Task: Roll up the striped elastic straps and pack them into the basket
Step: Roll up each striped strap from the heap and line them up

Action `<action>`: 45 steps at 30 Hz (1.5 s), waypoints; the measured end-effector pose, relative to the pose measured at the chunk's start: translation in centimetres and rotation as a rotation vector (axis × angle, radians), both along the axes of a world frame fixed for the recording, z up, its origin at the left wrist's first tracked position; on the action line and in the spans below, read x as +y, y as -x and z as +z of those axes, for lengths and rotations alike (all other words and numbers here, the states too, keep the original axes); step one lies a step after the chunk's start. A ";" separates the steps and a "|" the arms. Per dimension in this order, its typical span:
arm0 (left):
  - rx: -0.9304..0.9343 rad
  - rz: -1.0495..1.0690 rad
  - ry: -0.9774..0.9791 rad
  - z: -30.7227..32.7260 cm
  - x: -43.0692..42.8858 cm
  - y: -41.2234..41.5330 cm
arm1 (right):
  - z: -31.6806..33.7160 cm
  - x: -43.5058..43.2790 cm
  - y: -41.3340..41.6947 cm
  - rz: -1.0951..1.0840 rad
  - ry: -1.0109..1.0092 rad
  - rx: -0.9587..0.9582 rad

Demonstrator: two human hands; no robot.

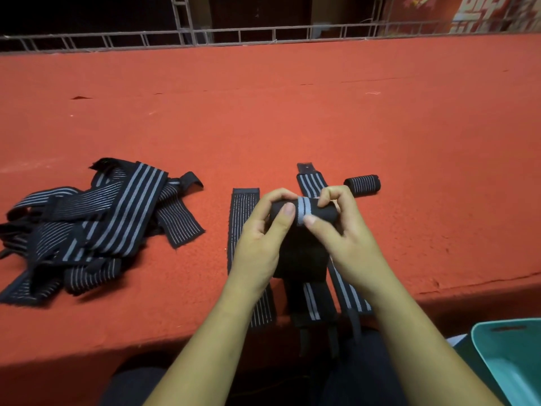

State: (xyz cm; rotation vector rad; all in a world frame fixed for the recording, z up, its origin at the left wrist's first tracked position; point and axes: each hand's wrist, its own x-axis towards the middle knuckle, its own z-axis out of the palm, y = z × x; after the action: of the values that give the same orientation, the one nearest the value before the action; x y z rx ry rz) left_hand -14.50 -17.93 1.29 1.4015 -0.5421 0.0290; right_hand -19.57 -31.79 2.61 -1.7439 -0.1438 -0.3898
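Observation:
Both hands hold one black strap with grey stripes (304,210) just above the red table, its top end partly rolled. My left hand (263,238) grips the roll's left side, thumb on its front. My right hand (342,230) pinches the right side. The strap's loose tail (311,300) hangs over the near table edge. A finished roll (362,185) lies to the right behind my hands. Two flat straps lie on either side, one on the left (241,224) and one on the right (311,183). The teal basket (509,356) sits at the bottom right, below the table.
A tangled pile of several striped straps (87,227) lies on the left of the red felt table (292,112). A metal truss rail (234,35) runs along the table's far edge. My dark trousers show below the near edge.

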 end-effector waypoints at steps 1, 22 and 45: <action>-0.005 -0.025 -0.002 -0.2 0.1 0.0 | 0.0 0.1 -0.1 -0.028 -0.003 0.014; 0.056 -0.175 -0.045 -0.3 0.5 0.1 | -0.3 -0.7 -0.4 -0.054 -0.024 -0.035; 0.159 -0.042 0.123 -1.4 0.0 -0.2 | -0.6 -0.6 -0.7 0.041 0.014 0.093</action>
State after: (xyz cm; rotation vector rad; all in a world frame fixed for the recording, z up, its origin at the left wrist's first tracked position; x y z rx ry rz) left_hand -14.30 -17.93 -0.08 1.2594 -0.4305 -0.0810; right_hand -18.90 -32.35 1.99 -1.7667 -0.1154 -0.2775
